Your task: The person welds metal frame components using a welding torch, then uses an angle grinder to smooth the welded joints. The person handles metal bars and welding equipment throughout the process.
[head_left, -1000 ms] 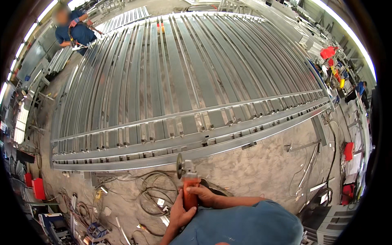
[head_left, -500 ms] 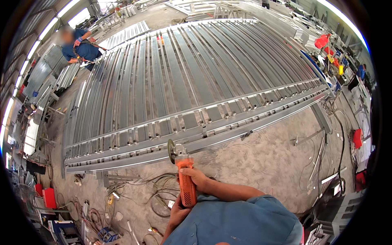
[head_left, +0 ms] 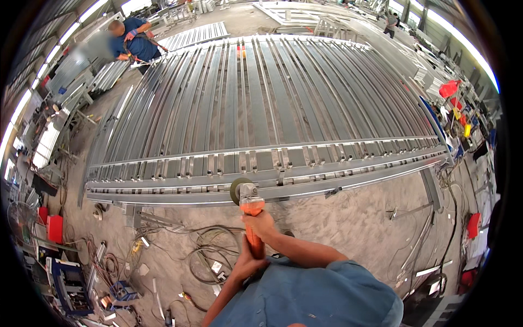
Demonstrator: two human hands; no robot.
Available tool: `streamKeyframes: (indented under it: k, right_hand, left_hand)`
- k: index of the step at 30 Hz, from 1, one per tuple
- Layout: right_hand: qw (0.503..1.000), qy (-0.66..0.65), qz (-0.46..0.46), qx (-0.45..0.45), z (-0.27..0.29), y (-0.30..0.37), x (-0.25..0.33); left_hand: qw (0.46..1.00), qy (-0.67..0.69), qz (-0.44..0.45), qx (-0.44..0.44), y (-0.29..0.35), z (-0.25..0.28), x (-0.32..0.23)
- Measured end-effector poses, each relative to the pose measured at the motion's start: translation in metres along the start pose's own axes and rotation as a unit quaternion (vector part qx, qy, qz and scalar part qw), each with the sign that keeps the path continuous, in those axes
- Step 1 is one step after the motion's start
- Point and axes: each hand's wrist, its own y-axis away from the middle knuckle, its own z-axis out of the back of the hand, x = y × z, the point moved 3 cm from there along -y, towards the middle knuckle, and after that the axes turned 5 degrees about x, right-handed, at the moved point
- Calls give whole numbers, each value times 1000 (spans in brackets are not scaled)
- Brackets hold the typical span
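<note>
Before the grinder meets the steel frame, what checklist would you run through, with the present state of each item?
1. Both hands on the angle grinder: ok, right hand near the head, left hand at the rear.
2. Disc against the steel frame: cannot tell.
3. Gloves: not ok, hands bare.
4. Cables clear of feet: not ok, loops on the floor nearby.
5. Co-worker at a distance: ok, at the far end.

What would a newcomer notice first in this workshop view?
A huge grey steel frame of long parallel bars fills the floor ahead. Low in the middle, both hands, right hand in front and left hand behind, grip an orange grinder at its near edge. A worker bends at far left.
</note>
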Motion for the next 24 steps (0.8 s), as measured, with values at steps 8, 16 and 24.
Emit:
streamKeyframes:
  k: [8, 16, 24]
  right_hand:
    - [973, 214, -71, -39, 66, -21, -48]
    - [969, 220, -107, 22, 95, -17, -86]
    - [967, 225, -117, 32, 103, -31, -91]
  left_hand:
    - [983, 164, 41, -76, -84, -69, -17]
    - [983, 145, 36, -104, -104, -92, -1]
    - [988, 104, 15, -110, -124, -97, 36]
